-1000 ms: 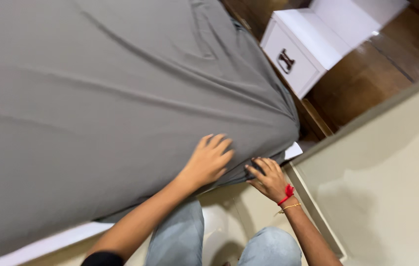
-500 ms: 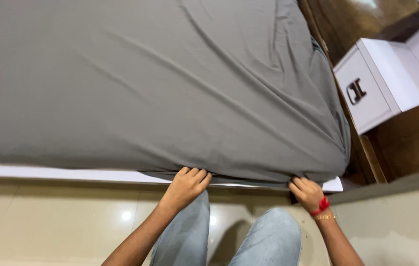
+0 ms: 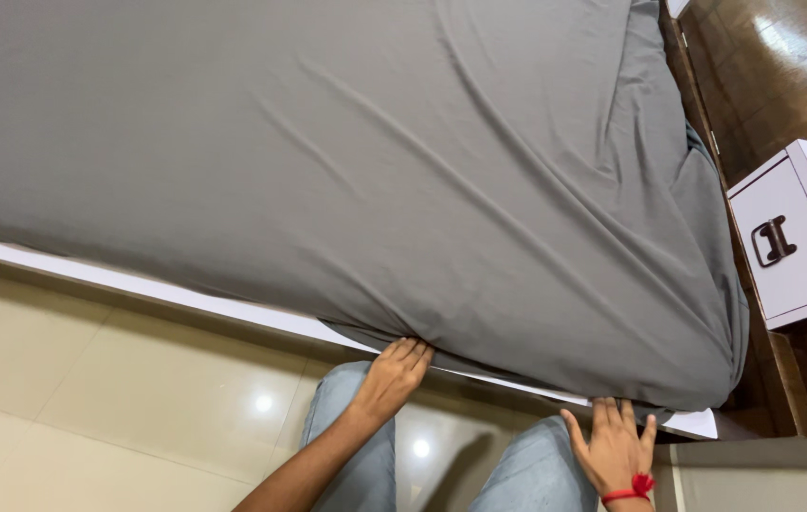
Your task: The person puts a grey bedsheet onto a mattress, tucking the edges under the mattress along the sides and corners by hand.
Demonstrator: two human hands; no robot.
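Observation:
A grey bedsheet (image 3: 356, 161) covers a mattress on a white bed frame (image 3: 185, 296). My left hand (image 3: 394, 374) reaches to the sheet's lower edge, fingers together and slipped under the fabric where it meets the frame. Further right, near the bed's corner, my right hand (image 3: 614, 446) lies flat with fingers spread, its fingertips touching the sheet's hem; a red thread band circles its wrist. Neither hand visibly clasps the cloth. My knees in pale jeans (image 3: 517, 469) show below the hands.
A white bedside cabinet (image 3: 797, 242) with a dark handle stands at the right, beyond a dark wooden bed rail (image 3: 707, 123). Glossy beige floor tiles (image 3: 109, 398) spread at lower left. A pale wall surface (image 3: 763, 479) fills the bottom right corner.
The view has swung left, so the bed corner and cabinet sit further right. My right hand went from gripping the sheet's corner to lying open and flat; my left hand stays at the edge.

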